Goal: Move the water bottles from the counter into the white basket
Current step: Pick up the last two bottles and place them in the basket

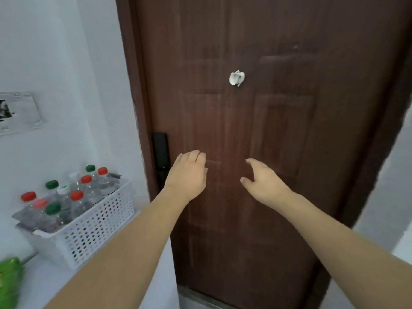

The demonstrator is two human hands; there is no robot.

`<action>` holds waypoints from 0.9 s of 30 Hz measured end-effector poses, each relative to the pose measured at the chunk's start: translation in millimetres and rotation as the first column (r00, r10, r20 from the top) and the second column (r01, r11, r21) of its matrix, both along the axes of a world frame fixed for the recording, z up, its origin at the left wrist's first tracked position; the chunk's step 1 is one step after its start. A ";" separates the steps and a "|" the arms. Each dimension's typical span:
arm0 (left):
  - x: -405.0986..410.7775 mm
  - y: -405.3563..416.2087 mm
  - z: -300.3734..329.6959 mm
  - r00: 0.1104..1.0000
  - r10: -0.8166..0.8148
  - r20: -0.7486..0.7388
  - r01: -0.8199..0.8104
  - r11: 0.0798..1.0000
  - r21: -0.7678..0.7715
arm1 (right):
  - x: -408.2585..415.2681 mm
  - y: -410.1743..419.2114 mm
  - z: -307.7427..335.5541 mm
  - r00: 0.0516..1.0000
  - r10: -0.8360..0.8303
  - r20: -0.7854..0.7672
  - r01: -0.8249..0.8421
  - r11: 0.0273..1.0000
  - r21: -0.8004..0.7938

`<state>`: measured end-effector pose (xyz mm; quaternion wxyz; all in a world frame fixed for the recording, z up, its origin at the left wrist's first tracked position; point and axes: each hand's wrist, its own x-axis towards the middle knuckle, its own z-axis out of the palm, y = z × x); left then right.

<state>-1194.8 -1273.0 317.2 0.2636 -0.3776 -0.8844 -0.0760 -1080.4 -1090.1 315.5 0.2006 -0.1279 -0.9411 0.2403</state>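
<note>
A white perforated basket [95, 221] stands on the white counter [51, 284] at the lower left. Several clear water bottles [77, 204] with red, green and white caps stand upright inside it. My left hand [188, 175] is raised in front of the brown door, to the right of the basket, fingers loosely curled and holding nothing. My right hand [263, 181] is beside it, further right, fingers relaxed and spread, also holding nothing. Neither hand touches the basket or a bottle.
A dark brown door [278, 130] fills the middle and right, with a black lock plate [161, 152] on its left edge and a white hook [237, 78] higher up. A green object [10, 282] lies at the counter's left edge. A framed panel [20, 112] hangs on the white wall.
</note>
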 end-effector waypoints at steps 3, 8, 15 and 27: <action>36.3 51.0 1.5 0.999 -0.052 0.005 0.052 0.998 0.018 | 47.8 41.7 7.2 0.998 -0.054 0.021 0.054 0.998 0.012; 83.2 123.2 -0.3 0.990 -0.137 0.030 0.137 0.991 -0.011 | 109.1 90.9 6.8 0.990 -0.141 0.028 0.140 0.989 0.037; 194.5 199.2 13.7 0.982 -0.183 0.033 0.184 0.983 -0.017 | 234.2 153.3 5.1 0.977 -0.211 0.039 0.208 0.976 0.065; 395.0 279.9 -3.4 0.990 -0.134 0.038 0.136 0.989 -0.053 | 405.8 239.1 -14.6 0.979 -0.187 0.085 0.180 0.980 0.084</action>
